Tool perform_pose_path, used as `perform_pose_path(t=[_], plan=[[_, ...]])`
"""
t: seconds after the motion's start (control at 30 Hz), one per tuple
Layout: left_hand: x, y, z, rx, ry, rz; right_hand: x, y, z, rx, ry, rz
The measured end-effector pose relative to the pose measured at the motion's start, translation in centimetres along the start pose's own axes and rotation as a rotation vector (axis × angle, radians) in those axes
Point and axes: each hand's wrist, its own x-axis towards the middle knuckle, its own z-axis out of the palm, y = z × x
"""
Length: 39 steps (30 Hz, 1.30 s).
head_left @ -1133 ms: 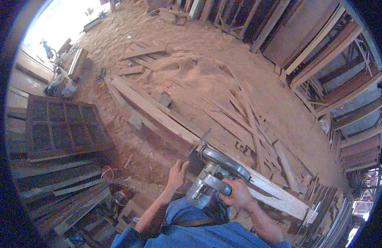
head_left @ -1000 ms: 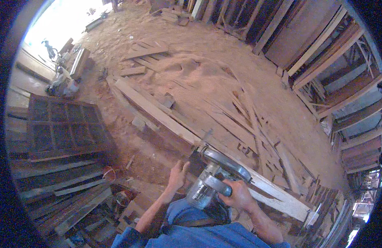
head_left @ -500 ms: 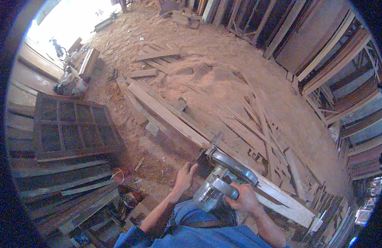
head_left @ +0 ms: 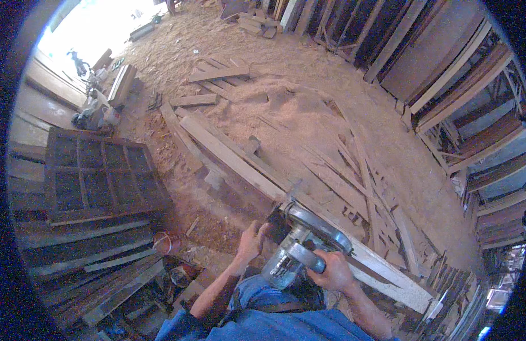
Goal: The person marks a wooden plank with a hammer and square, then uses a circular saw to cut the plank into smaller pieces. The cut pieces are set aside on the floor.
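Observation:
A metal-bodied circular saw rests on a long pale timber beam that runs from far left to near right in front of me. My right hand is closed round the saw's rear handle. On the left side of the saw, my left hand grips the edge of its dark base plate, fingers partly hidden. The saw's rounded blade guard lies along the beam; the blade's cutting edge is hidden. Nearer me, the beam's end looks pale and rough.
Sawdust is heaped beyond the beam, with offcut boards and thin strips about. A dark paned frame leans at the left above stacked boards. Upright timber lines the right wall. A red bucket sits low left.
The saw and both my hands have shifted slightly left along the beam. The far part of the beam appears a little further right. Both grips look the same.

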Motion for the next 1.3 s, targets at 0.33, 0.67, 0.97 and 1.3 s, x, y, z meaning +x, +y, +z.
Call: perform_pose_path(t=[0.33,0.67,0.97,1.3], plan=[[0.1,0.0,-0.3,-0.028,0.019,0.04,-0.1,0.7,0.4,-0.04,0.0,0.0],[0.1,0.3,-0.5,-0.058,0.013,0.046,0.0,0.2,0.1,-0.005,-0.016,0.021],[0.1,0.5,-0.7,-0.001,-0.005,-0.032,0.1,0.2,0.2,0.012,-0.017,0.059],[-0.1,1.1,-0.8,-0.006,0.024,0.035,-0.1,-0.5,-0.1,0.031,0.105,-0.059]])
